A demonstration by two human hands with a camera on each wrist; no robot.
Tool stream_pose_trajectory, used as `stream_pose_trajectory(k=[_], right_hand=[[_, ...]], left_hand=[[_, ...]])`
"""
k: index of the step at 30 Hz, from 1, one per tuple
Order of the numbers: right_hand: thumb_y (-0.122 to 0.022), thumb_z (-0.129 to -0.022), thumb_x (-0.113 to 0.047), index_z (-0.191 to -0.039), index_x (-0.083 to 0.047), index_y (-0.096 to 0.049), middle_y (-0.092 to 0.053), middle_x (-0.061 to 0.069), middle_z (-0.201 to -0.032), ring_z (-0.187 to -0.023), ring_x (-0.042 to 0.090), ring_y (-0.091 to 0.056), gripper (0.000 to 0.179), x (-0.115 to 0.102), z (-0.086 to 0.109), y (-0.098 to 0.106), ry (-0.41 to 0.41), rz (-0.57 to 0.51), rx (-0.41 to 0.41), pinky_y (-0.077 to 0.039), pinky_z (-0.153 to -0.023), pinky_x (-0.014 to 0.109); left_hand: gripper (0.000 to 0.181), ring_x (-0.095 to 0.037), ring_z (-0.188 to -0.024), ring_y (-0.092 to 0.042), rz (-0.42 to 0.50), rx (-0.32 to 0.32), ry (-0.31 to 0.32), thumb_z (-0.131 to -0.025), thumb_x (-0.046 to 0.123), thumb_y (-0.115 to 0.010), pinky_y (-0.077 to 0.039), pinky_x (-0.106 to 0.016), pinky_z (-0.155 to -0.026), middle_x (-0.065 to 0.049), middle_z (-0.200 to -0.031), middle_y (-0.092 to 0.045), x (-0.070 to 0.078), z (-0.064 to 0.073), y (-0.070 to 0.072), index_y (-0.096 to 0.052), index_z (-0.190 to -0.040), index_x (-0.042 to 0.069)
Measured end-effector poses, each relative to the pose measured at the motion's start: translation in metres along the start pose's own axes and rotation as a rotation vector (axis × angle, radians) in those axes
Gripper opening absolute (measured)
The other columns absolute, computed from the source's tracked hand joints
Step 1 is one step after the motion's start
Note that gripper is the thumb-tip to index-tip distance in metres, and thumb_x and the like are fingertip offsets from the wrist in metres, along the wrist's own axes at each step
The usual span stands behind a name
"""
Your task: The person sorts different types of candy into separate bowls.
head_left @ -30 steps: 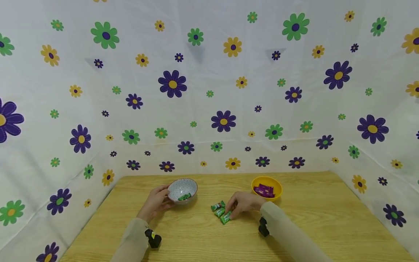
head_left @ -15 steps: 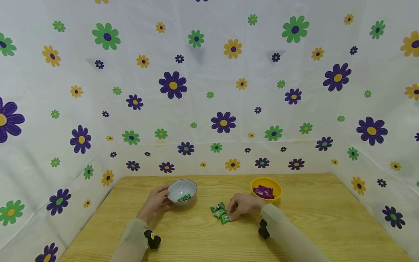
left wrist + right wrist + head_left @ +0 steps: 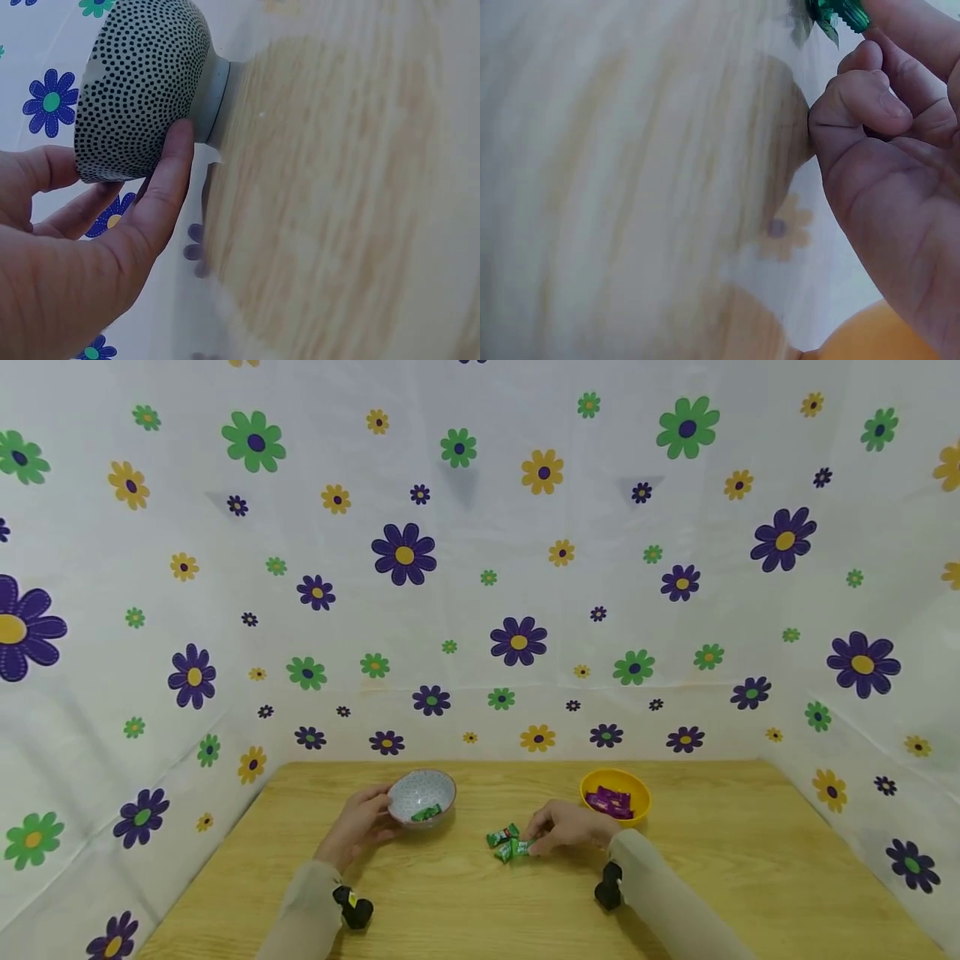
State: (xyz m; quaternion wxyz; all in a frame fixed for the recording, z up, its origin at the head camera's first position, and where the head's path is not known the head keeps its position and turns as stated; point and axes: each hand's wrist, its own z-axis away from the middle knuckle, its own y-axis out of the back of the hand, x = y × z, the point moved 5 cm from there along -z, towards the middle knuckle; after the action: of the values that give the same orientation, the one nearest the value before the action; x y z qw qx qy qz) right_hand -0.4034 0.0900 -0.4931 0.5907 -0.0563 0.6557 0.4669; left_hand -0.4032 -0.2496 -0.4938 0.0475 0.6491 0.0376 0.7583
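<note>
My left hand (image 3: 362, 823) grips the left side of a patterned bowl (image 3: 411, 787), thumb at the rim; in the left wrist view a fingertip lies near the foot of the dotted bowl (image 3: 146, 82). Inside are green-wrapped candies (image 3: 427, 812). My right hand (image 3: 572, 825) pinches a green-wrapped candy (image 3: 522, 847) between thumb and forefinger, while its other fingers curl in. That candy overlaps a second green candy (image 3: 505, 852) in the head view, and a third candy (image 3: 499, 836) lies just behind. The right wrist view catches only part of the green wrapper (image 3: 849, 13).
Beyond my right hand stands a yellow bowl (image 3: 643, 810) with several purple-wrapped candies (image 3: 610, 803). The wooden table (image 3: 450, 910) ends against a white flowered cloth (image 3: 517, 568) at the back and sides.
My right hand has drawn the nearest candy slightly away from me, so it now overlaps the middle one. The left hand and its bowl have stayed in place; the head view shifted a little.
</note>
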Motion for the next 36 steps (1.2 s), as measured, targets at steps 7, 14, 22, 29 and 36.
stream_pose_trajectory(k=[7, 14, 22, 29, 36], right_hand=[[-0.070, -0.090, -0.014, -0.095, -0.004, -0.074, -0.062, -0.003, -0.076, -0.060, 0.010, -0.044, 0.012, -0.002, -0.001, 0.000, -0.006, -0.056, 0.026, -0.037, -0.054, 0.020], [-0.069, -0.091, -0.018, -0.096, -0.006, -0.073, -0.063, -0.003, -0.078, -0.063, 0.010, -0.045, 0.014, -0.004, -0.007, -0.003, -0.005, -0.099, 0.046, -0.039, -0.057, 0.020], [-0.069, -0.091, -0.023, -0.100, -0.010, -0.075, -0.066, -0.004, -0.082, -0.065, 0.011, -0.047, 0.017, -0.007, -0.015, -0.006, -0.005, -0.094, 0.094, -0.040, -0.058, 0.022], [-0.070, -0.091, -0.021, -0.100, -0.007, -0.075, -0.067, 0.000, -0.091, -0.077, 0.013, -0.050, 0.017, -0.016, -0.021, -0.007, 0.003, -0.078, 0.147, -0.041, -0.067, 0.024], [-0.070, -0.091, -0.026, -0.098, -0.010, -0.074, -0.065, -0.002, -0.094, -0.085, 0.014, -0.050, 0.018, -0.021, -0.032, -0.009, -0.016, -0.110, 0.184, -0.042, -0.071, 0.025]], left_hand=[[0.049, -0.028, -0.109, -0.060, 0.023, 0.007, -0.003, -0.102, 0.016, -0.041, -0.057, -0.039, -0.085, -0.026, -0.143, -0.044, -0.002, 0.001, 0.000, -0.037, -0.149, 0.003], [0.049, -0.029, -0.110, -0.060, 0.055, -0.005, 0.002, -0.102, 0.014, -0.040, -0.057, -0.041, -0.087, -0.027, -0.143, -0.044, -0.002, 0.001, 0.000, -0.036, -0.149, 0.002], [0.049, -0.032, -0.115, -0.058, 0.049, -0.007, 0.014, -0.102, 0.016, -0.041, -0.057, -0.042, -0.088, -0.027, -0.145, -0.042, -0.002, 0.001, 0.001, -0.036, -0.150, 0.002], [0.048, -0.028, -0.109, -0.061, 0.068, -0.009, 0.007, -0.102, 0.015, -0.042, -0.057, -0.042, -0.087, -0.026, -0.143, -0.045, -0.002, 0.001, 0.001, -0.038, -0.148, 0.002], [0.050, -0.031, -0.113, -0.059, 0.050, -0.022, 0.008, -0.102, 0.016, -0.042, -0.056, -0.043, -0.089, -0.026, -0.145, -0.042, -0.001, 0.003, 0.002, -0.036, -0.150, 0.003]])
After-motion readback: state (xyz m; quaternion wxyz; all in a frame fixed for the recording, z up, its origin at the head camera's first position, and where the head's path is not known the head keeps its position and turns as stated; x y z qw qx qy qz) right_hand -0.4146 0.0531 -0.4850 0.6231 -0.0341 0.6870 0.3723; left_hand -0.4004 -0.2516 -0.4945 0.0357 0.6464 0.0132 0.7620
